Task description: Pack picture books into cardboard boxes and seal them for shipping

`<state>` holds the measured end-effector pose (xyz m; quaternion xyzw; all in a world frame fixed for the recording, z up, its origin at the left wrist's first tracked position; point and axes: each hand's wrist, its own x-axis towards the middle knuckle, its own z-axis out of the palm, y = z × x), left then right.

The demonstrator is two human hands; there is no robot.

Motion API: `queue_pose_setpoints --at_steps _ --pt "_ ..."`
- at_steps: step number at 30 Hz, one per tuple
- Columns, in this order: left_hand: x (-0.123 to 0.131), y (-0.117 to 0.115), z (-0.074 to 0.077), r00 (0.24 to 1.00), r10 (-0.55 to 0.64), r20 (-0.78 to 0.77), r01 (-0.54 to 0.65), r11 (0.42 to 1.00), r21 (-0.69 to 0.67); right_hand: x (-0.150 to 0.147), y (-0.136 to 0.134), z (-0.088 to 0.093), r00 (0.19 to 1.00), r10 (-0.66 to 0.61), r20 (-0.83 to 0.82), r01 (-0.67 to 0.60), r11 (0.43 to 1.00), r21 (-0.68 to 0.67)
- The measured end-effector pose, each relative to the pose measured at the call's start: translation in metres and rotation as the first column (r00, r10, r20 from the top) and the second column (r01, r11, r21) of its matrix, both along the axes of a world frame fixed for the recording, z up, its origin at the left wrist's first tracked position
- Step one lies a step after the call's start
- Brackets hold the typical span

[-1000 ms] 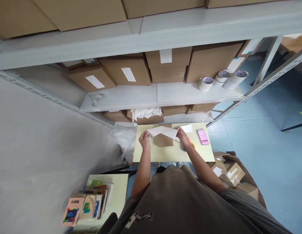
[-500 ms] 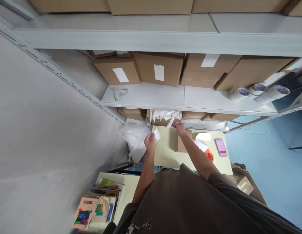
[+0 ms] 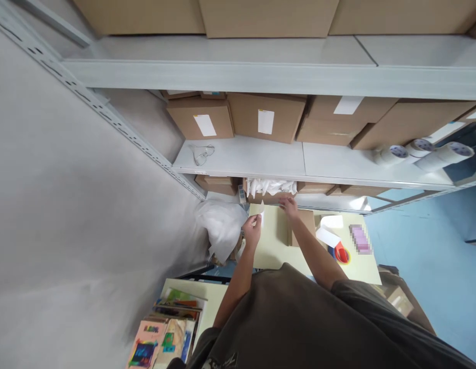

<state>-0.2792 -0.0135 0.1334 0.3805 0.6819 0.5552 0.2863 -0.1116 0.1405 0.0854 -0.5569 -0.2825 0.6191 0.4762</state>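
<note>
My left hand (image 3: 252,229) is closed in a pinch on a white label (image 3: 261,211), held up over the cream table (image 3: 272,259). Just right of it, my right hand (image 3: 289,206) has its fingers stretched out, slightly blurred, with nothing visible in them. It hovers in front of an open box (image 3: 266,198) filled with crumpled white paper strips (image 3: 272,186). Below my right wrist, partly hidden by the forearm, lies a small cardboard box (image 3: 308,221). White label sheets (image 3: 329,238) and a red tape roll (image 3: 342,254) lie to its right.
Cardboard cartons (image 3: 282,118) line the shelf above, with safety glasses (image 3: 201,154) and tape rolls (image 3: 392,155) along its front. A white plastic bag (image 3: 222,225) bulges left of the table. Picture books (image 3: 149,335) sit at lower left; a pixelated purple item (image 3: 360,239) is at right.
The white strip that my right hand held at the paper-filled box has left its fingers, which have spread. My left hand has turned the label nearly edge-on. The view has shifted slightly.
</note>
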Motion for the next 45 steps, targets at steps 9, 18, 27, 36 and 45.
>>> queue_pose_setpoints --at_steps 9,18,27,36,45 --pt "0.085 0.025 -0.008 0.814 -0.416 -0.406 0.436 0.899 -0.046 0.077 -0.111 0.033 0.97 0.234 -0.067 -0.232 0.972 0.024" --pt "0.168 0.019 -0.034 0.887 -0.422 -0.186 0.372 0.893 -0.253 0.161 -0.117 0.02 0.998 -0.006 -0.068 0.004 0.999 -0.038" --pt "0.196 0.027 -0.067 0.954 -0.299 0.017 0.268 0.827 -0.494 0.195 -0.131 -0.022 0.992 0.107 0.064 -0.099 0.988 -0.122" --pt "0.221 0.034 -0.087 0.904 -0.368 -0.218 0.106 0.687 -0.719 0.201 -0.112 -0.062 0.737 0.294 0.608 -0.195 0.955 -0.224" --pt "0.221 0.054 -0.092 0.815 -0.489 -0.311 -0.015 0.519 -0.855 0.203 -0.096 -0.071 0.524 0.513 0.68 -0.352 0.857 -0.376"
